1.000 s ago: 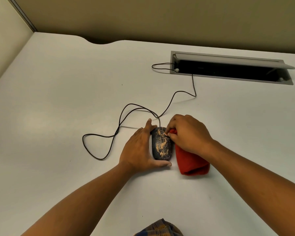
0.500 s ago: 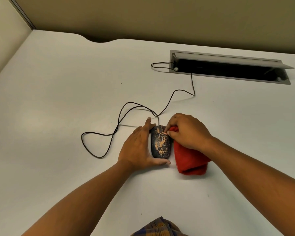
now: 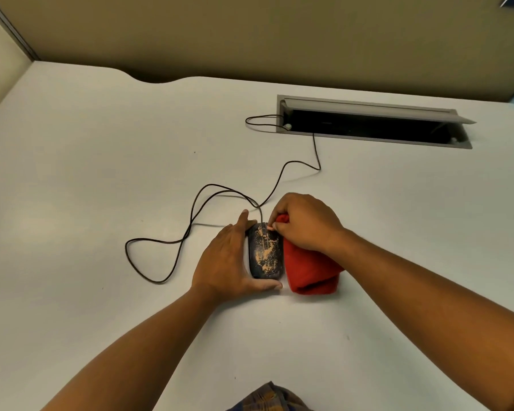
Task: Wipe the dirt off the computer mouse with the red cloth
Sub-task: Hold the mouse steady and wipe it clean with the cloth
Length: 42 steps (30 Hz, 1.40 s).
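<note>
A dark computer mouse lies on the white desk, its top speckled with tan dirt. My left hand cups its left side, thumb wrapped along its near end. My right hand is shut on the red cloth, bunched at the mouse's far right corner. The cloth's folded lower part rests on the desk against the mouse's right side. My fingertips touch the mouse's front edge.
The mouse's black cable loops over the desk to the left and runs back into an open grey cable tray at the far right. A tan partition wall stands behind the desk. Plaid fabric shows at the bottom edge.
My right hand has lifted the upper part of the red cloth slightly and holds it at the mouse's front right corner. My left hand and the mouse stay where they were.
</note>
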Each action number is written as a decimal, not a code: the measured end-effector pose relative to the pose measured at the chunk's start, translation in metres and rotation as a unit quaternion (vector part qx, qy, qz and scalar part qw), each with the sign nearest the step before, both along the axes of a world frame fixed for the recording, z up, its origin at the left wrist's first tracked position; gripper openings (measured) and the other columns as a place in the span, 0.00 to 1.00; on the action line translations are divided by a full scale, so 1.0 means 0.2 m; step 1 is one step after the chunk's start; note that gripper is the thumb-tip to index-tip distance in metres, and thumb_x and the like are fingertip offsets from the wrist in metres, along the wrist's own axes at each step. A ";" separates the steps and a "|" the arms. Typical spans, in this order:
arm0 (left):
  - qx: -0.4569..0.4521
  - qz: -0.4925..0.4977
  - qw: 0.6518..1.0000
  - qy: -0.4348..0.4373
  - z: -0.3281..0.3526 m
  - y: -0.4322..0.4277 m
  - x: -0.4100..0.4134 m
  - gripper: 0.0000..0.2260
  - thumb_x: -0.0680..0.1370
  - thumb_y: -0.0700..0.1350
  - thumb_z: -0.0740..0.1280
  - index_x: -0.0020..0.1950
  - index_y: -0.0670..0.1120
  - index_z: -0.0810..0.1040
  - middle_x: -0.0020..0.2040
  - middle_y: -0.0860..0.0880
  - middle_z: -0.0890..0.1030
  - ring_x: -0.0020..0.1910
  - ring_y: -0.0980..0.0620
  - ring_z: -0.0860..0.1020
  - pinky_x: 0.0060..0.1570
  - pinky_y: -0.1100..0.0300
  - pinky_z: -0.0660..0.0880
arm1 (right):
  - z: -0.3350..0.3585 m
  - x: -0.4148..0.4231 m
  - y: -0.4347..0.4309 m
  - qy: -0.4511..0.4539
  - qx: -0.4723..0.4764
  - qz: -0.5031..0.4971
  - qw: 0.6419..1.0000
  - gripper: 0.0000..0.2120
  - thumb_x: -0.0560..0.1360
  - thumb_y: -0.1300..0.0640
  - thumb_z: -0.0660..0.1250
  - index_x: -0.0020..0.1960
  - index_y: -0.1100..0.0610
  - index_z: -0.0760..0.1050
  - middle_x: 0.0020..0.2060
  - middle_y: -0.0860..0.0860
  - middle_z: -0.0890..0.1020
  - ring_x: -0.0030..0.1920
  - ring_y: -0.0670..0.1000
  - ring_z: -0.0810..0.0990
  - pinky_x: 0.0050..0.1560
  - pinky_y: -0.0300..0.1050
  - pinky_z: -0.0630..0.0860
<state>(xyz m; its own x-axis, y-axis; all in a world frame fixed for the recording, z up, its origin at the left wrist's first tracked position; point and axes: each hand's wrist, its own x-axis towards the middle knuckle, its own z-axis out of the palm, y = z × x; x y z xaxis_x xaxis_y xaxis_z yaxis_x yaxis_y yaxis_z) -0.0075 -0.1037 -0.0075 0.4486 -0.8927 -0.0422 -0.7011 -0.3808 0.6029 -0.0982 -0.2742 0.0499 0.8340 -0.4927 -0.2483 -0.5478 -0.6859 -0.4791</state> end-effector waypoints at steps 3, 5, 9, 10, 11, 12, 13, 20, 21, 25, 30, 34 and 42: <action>0.000 0.004 1.000 0.004 0.00 0.00 0.00 0.65 0.55 0.77 0.72 0.80 0.46 0.49 0.72 0.55 0.70 0.70 0.54 0.68 0.69 0.58 0.66 | -0.03 0.03 0.02 -0.011 -0.011 -0.005 1.000 0.05 0.72 0.53 0.69 0.41 0.45 0.83 0.50 0.43 0.81 0.52 0.50 0.79 0.50 0.49 0.77; 0.000 0.006 1.000 0.005 0.00 0.00 0.00 0.64 0.54 0.77 0.71 0.80 0.46 0.50 0.72 0.55 0.70 0.70 0.54 0.68 0.69 0.56 0.67 | -0.04 0.01 0.04 -0.015 -0.018 0.004 1.000 0.04 0.72 0.52 0.69 0.41 0.45 0.82 0.49 0.43 0.81 0.51 0.50 0.78 0.49 0.50 0.77; 0.002 0.010 1.000 0.006 0.00 0.01 -0.01 0.64 0.54 0.76 0.72 0.80 0.47 0.51 0.71 0.55 0.70 0.69 0.55 0.68 0.67 0.61 0.65 | -0.04 -0.10 0.05 -0.003 -0.021 0.033 0.999 0.04 0.72 0.51 0.68 0.42 0.44 0.82 0.49 0.42 0.79 0.51 0.49 0.77 0.50 0.51 0.77; 0.001 0.010 1.000 0.006 0.00 0.01 -0.01 0.64 0.54 0.77 0.72 0.80 0.47 0.51 0.71 0.55 0.70 0.69 0.55 0.68 0.67 0.61 0.64 | -0.04 -0.11 0.05 0.000 -0.023 0.037 0.999 0.04 0.72 0.51 0.68 0.42 0.44 0.82 0.49 0.42 0.79 0.51 0.49 0.77 0.49 0.51 0.77; 0.001 0.010 1.000 0.006 0.00 0.01 -0.01 0.64 0.54 0.77 0.72 0.80 0.47 0.51 0.71 0.55 0.70 0.69 0.55 0.68 0.67 0.61 0.64 | -0.03 -0.10 0.04 -0.005 -0.022 0.034 0.999 0.04 0.72 0.51 0.69 0.42 0.44 0.82 0.48 0.43 0.80 0.50 0.49 0.78 0.49 0.51 0.78; 0.001 0.010 1.000 0.005 0.00 0.01 -0.01 0.64 0.54 0.77 0.72 0.80 0.47 0.51 0.71 0.55 0.70 0.69 0.55 0.68 0.68 0.60 0.65 | -0.03 -0.09 0.02 -0.018 -0.019 0.023 0.999 0.04 0.72 0.52 0.69 0.42 0.45 0.83 0.48 0.43 0.80 0.49 0.49 0.78 0.49 0.51 0.78; 0.001 0.010 1.000 0.005 0.00 0.01 -0.01 0.64 0.54 0.76 0.72 0.80 0.46 0.51 0.71 0.55 0.70 0.69 0.55 0.68 0.68 0.59 0.65 | -0.03 -0.07 0.01 -0.032 -0.016 0.004 0.999 0.04 0.71 0.52 0.69 0.42 0.45 0.83 0.48 0.43 0.80 0.49 0.49 0.79 0.49 0.51 0.78; -0.009 0.007 1.000 0.009 0.00 0.01 -0.01 0.63 0.55 0.75 0.73 0.79 0.46 0.52 0.71 0.53 0.71 0.68 0.54 0.69 0.68 0.60 0.65 | -0.09 -0.04 0.04 -0.031 -0.028 0.008 0.999 0.04 0.72 0.51 0.68 0.43 0.44 0.82 0.50 0.43 0.80 0.52 0.51 0.78 0.50 0.52 0.77; -0.011 0.006 1.000 0.009 0.00 0.01 -0.01 0.63 0.55 0.74 0.74 0.79 0.45 0.52 0.71 0.54 0.71 0.68 0.54 0.69 0.67 0.62 0.63 | -0.09 -0.06 0.04 -0.030 -0.034 0.016 0.999 0.05 0.72 0.51 0.68 0.43 0.44 0.82 0.50 0.43 0.79 0.52 0.50 0.77 0.49 0.51 0.77; -0.016 0.006 1.000 0.007 0.00 0.00 -0.01 0.63 0.55 0.72 0.76 0.79 0.45 0.52 0.71 0.55 0.71 0.68 0.55 0.68 0.66 0.65 0.60 | -0.07 -0.07 0.02 -0.026 -0.062 0.040 0.997 0.04 0.73 0.51 0.67 0.44 0.45 0.82 0.50 0.42 0.78 0.51 0.50 0.75 0.47 0.48 0.75; -0.011 0.007 1.000 0.007 0.00 0.00 -0.01 0.64 0.55 0.73 0.75 0.80 0.45 0.51 0.72 0.54 0.70 0.70 0.54 0.67 0.70 0.60 0.62 | -0.06 -0.01 0.04 -0.014 -0.113 0.065 0.991 0.05 0.76 0.51 0.65 0.48 0.45 0.80 0.53 0.43 0.77 0.55 0.50 0.72 0.45 0.46 0.70; -0.004 0.004 1.000 0.004 0.00 0.01 -0.01 0.63 0.55 0.74 0.74 0.79 0.45 0.52 0.72 0.53 0.70 0.70 0.52 0.68 0.71 0.55 0.64 | -0.03 -0.08 0.05 -0.005 -0.155 0.131 0.979 0.07 0.77 0.50 0.63 0.51 0.46 0.80 0.53 0.42 0.77 0.56 0.50 0.70 0.43 0.47 0.71; -0.001 0.006 1.000 0.001 -0.01 0.01 -0.01 0.63 0.55 0.75 0.73 0.79 0.46 0.51 0.72 0.54 0.70 0.70 0.53 0.68 0.71 0.59 0.63 | 0.00 -0.03 0.03 -0.017 -0.151 0.159 0.975 0.06 0.77 0.51 0.65 0.50 0.46 0.80 0.54 0.42 0.77 0.55 0.50 0.70 0.44 0.48 0.73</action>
